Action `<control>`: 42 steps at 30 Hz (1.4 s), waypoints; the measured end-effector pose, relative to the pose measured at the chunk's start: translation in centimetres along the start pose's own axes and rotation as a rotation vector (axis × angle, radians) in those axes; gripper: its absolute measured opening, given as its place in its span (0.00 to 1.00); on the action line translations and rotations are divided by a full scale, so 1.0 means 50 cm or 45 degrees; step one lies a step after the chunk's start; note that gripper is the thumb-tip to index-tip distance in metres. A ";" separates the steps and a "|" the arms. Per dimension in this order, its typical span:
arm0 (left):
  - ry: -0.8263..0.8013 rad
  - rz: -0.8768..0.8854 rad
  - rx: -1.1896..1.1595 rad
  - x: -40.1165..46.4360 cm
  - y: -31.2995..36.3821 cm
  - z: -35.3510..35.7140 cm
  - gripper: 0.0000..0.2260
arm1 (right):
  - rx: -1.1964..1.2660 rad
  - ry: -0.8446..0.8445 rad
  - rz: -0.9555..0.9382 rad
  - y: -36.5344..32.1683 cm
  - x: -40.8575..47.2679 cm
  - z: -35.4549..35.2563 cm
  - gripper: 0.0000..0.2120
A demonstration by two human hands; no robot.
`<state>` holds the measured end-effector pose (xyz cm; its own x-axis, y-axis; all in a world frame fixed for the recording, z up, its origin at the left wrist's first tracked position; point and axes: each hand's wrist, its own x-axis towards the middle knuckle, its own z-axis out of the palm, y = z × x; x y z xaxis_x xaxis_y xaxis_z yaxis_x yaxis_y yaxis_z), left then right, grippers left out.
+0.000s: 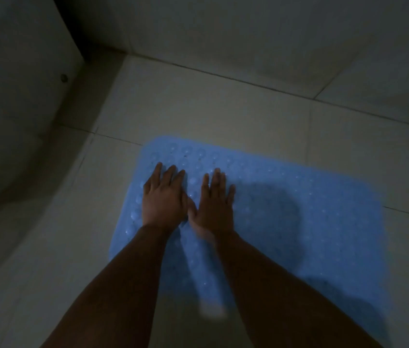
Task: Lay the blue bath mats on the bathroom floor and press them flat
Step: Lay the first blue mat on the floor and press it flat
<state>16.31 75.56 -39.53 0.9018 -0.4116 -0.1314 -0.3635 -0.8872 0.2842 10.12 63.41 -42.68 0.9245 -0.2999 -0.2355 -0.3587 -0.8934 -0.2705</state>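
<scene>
Flat hands (188, 202) on bumpy blue mat (311, 222)

The room is dim. 1 blue bath mat (299, 217) lies on the pale tiled floor (211, 111), its surface dotted with small round bumps. The person leans over it with both bare forearms stretched forward. The left hand (164, 198) and the right hand (214, 204) rest palm down on the mat's far left part, side by side, fingers straight and a little spread, the thumbs nearly meeting between them. A dark shadow falls on the mat just right of the right hand. A pale curved fixture (17, 121) stands at the left, near the mat's left edge
</scene>
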 end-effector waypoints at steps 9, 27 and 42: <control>0.117 -0.067 -0.010 -0.038 -0.066 0.029 0.25 | -0.141 0.050 0.001 -0.006 -0.004 0.042 0.42; 0.084 -0.091 0.012 -0.049 -0.080 -0.020 0.26 | -0.022 -0.295 -0.004 -0.008 0.009 -0.028 0.44; -0.112 0.131 0.206 0.003 0.021 0.106 0.39 | 0.326 -0.022 -0.018 0.065 0.126 -0.143 0.19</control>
<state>14.80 73.45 -44.30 0.8366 -0.5124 -0.1937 -0.4921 -0.8583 0.1454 15.71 56.23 -38.38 0.9281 -0.2801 -0.2454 -0.3688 -0.7832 -0.5006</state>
